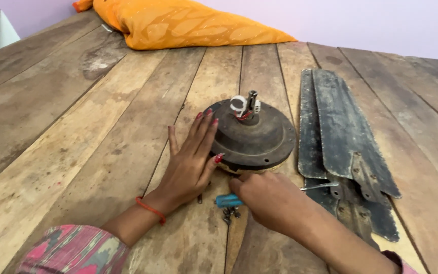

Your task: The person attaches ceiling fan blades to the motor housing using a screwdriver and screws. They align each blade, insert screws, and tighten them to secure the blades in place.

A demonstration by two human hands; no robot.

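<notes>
- Here, seen from above, a worn wooden plank surface fills the view, its boards running away from the viewer.
- No packages, labels or signs show; at the far edge lies an orange patterned cushion against a pale lilac wall.
- At the middle of the surface sits a round, dark, rusty fan motor housing, flat side down, with a short shaft and a white fitting with red wire standing up from its top.
- The left hand lies flat on the planks, its fingers spread and stretched out, their red-painted tips resting against the housing's left rim; it grips nothing.
- A red thread band circles the left wrist, and a pink patterned sleeve shows lower left.
- The right hand is curled closed, just in front of the housing, around a screwdriver with a blue handle; a thin metal shaft juts out to the hand's right.
- A few small dark screws lie on the planks just beneath the handle.
- To the right of the housing, a stack of dark, weathered metal fan blades lies lengthwise, their bracket ends nearest the viewer.
</notes>
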